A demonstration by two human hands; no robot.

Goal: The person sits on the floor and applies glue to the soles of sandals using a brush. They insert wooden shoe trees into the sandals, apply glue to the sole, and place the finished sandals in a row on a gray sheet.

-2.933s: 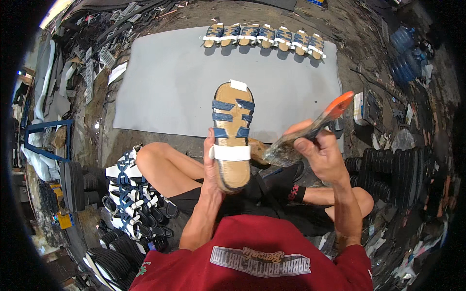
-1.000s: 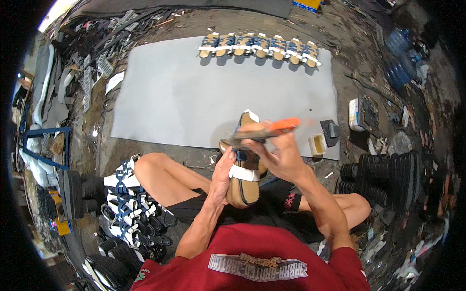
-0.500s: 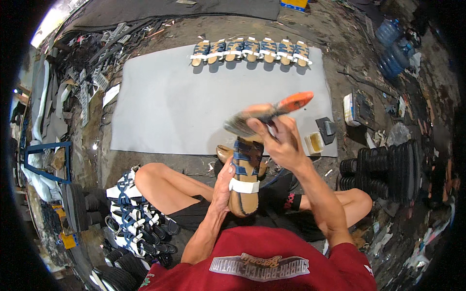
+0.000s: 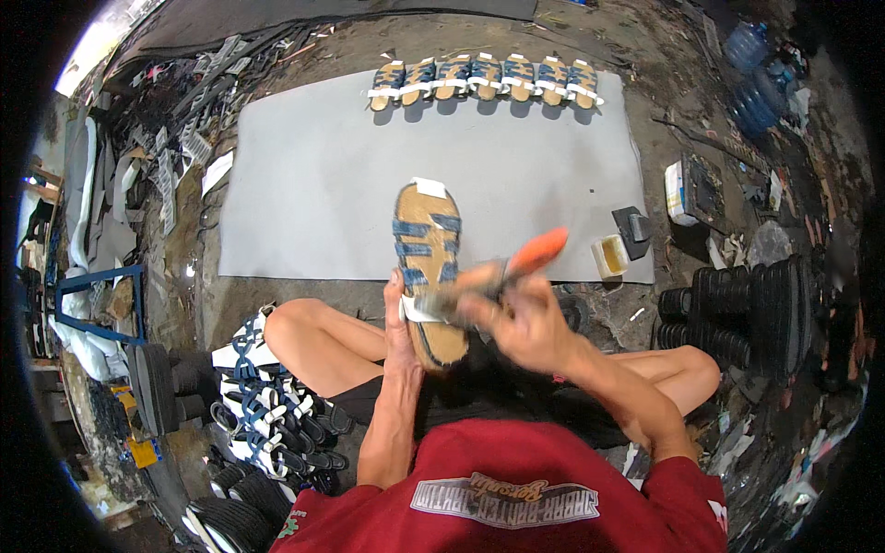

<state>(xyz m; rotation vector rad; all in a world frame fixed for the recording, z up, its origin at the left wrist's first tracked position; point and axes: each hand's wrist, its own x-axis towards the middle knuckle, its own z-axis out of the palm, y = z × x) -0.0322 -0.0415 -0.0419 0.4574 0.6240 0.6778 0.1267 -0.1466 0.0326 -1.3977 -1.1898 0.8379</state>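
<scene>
My left hand [image 4: 399,341] grips a sandal [image 4: 430,240] by its near side, thumb along the edge. The sandal has a tan face, short navy straps along both sides and white bands near both ends. Over its near white band, my right hand [image 4: 527,323] is closed round an orange-ended tool [image 4: 539,251]. The tool's dark middle and greyish tip are smeared by motion, so I cannot tell its kind. Its tip overlaps the near band in view; whether it touches is unclear.
Several similar sandals [image 4: 487,78] stand in a row on the far grey sheet [image 4: 323,184]. A small tray of yellowish stuff [image 4: 609,256] sits at its right edge. Black soles [image 4: 770,318] are stacked at right; navy-and-white sandal pieces [image 4: 267,405] lie at left.
The sandal has shifted left and away from my body, showing more of its tan face. My right hand has lowered the tool from above the far end to the near white band.
</scene>
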